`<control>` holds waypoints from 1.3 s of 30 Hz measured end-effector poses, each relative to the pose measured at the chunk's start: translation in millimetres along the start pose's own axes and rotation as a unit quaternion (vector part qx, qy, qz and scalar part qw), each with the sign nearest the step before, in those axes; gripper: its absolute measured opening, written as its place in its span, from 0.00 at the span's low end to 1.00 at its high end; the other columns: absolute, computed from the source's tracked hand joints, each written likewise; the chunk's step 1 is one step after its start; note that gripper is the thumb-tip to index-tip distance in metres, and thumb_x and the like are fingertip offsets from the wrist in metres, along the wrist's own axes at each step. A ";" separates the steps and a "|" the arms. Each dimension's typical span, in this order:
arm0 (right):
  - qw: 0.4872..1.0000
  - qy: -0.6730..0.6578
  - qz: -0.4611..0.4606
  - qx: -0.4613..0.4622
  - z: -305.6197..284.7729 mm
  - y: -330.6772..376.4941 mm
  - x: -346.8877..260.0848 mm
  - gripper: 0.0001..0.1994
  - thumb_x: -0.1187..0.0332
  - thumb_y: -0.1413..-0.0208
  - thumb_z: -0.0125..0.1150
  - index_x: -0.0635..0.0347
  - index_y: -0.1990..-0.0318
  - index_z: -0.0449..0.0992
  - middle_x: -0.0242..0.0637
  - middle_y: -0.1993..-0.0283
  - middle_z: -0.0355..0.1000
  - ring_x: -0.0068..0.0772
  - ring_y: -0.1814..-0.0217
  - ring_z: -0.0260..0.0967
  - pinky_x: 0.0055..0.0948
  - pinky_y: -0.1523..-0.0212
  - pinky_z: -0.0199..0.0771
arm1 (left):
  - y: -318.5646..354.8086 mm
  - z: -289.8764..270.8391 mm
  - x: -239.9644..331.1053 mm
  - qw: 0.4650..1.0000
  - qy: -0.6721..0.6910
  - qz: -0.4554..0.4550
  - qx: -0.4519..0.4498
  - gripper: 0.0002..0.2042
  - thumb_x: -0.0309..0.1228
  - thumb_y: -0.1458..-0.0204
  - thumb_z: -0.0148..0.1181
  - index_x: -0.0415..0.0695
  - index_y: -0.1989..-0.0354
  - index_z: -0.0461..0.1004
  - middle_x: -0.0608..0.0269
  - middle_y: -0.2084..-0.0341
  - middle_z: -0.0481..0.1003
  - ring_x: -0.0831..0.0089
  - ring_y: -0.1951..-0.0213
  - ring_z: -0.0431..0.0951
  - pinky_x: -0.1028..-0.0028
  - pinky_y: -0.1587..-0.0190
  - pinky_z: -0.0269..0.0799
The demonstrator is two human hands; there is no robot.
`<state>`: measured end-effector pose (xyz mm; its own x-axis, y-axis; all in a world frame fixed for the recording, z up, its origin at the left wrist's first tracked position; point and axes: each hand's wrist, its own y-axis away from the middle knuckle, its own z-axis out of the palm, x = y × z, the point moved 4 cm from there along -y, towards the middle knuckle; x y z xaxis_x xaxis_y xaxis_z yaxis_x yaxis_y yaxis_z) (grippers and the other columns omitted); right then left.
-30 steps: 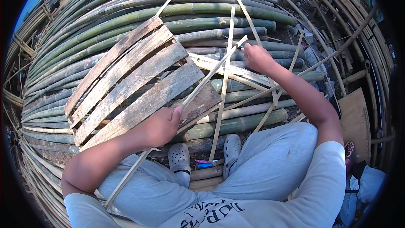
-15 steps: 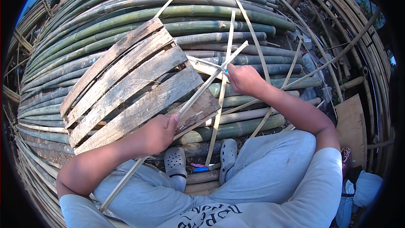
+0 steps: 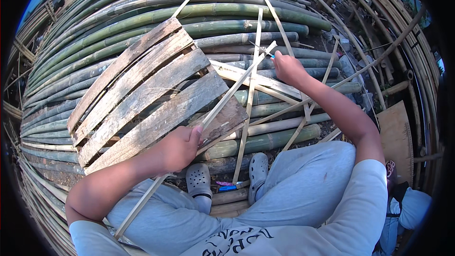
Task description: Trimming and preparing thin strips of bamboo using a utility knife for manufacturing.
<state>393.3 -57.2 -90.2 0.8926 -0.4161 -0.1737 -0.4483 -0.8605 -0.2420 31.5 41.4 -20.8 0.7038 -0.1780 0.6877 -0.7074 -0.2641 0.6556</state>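
Observation:
My left hand (image 3: 179, 149) is closed around a long pale bamboo strip (image 3: 229, 96), whose near end slants down past my left thigh. The strip points away from me to the upper right. Near its far tip, my right hand (image 3: 288, 68) grips a small knife (image 3: 270, 54) with a bit of blue showing at the handle. The thin dark blade lies against or just beside the strip's tip; exact contact is hard to tell. Under the strip and beside my left hand is a weathered wooden slat board (image 3: 147, 90), resting tilted on bamboo poles.
Green bamboo poles (image 3: 142, 24) cover the ground ahead. Several loose strips (image 3: 255, 66) lie across them near my right hand. Between my grey clogs (image 3: 198, 180) lie pink and blue items (image 3: 227, 187). A plywood sheet (image 3: 397, 137) leans at right, with another person's leg (image 3: 389, 227) nearby.
My right hand has moved with the knife away from me and slightly right, up to the strip's far end. My left hand keeps its grip almost in place.

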 end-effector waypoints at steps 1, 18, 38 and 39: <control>0.999 0.028 -0.004 -0.025 -0.2 0.9 0.0 0.13 0.63 0.34 0.48 0.66 0.67 0.65 0.54 0.77 0.72 0.60 0.74 0.73 0.55 0.70 0.72 | 0.3 -0.3 0.4 1.000 -0.005 0.000 0.003 0.25 0.52 0.32 0.33 0.41 0.64 0.67 0.69 0.86 0.62 0.80 0.90 0.59 0.75 0.87 0.57; 0.998 -0.033 -0.025 0.045 4.9 3.6 9.2 0.13 0.63 0.35 0.51 0.66 0.67 0.66 0.53 0.79 0.71 0.59 0.78 0.70 0.54 0.78 0.66 | -2.5 -1.4 2.7 0.999 -0.037 -0.003 0.021 0.25 0.51 0.31 0.33 0.40 0.65 0.67 0.70 0.83 0.63 0.81 0.85 0.62 0.75 0.84 0.61; 0.996 0.016 -0.080 -0.029 -14.5 -0.6 -25.1 0.14 0.63 0.33 0.48 0.67 0.65 0.66 0.54 0.77 0.73 0.59 0.74 0.73 0.53 0.74 0.70 | -8.0 -3.5 -3.9 0.995 -0.074 0.044 0.057 0.25 0.51 0.31 0.35 0.41 0.66 0.69 0.70 0.81 0.64 0.80 0.81 0.62 0.75 0.78 0.62; 0.982 0.052 -0.171 -0.057 -18.6 4.2 -38.1 0.14 0.63 0.33 0.48 0.68 0.65 0.66 0.55 0.76 0.73 0.60 0.73 0.74 0.54 0.73 0.71 | -7.5 -2.9 -3.2 0.994 -0.077 0.047 0.057 0.25 0.51 0.31 0.35 0.41 0.66 0.69 0.70 0.82 0.64 0.80 0.81 0.62 0.75 0.77 0.61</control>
<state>358.3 -50.4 -66.9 0.9928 -0.1194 -0.0010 -0.1180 -0.9800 -0.1603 34.3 46.7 -27.0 0.6431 -0.3478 0.6823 -0.7644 -0.3445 0.5449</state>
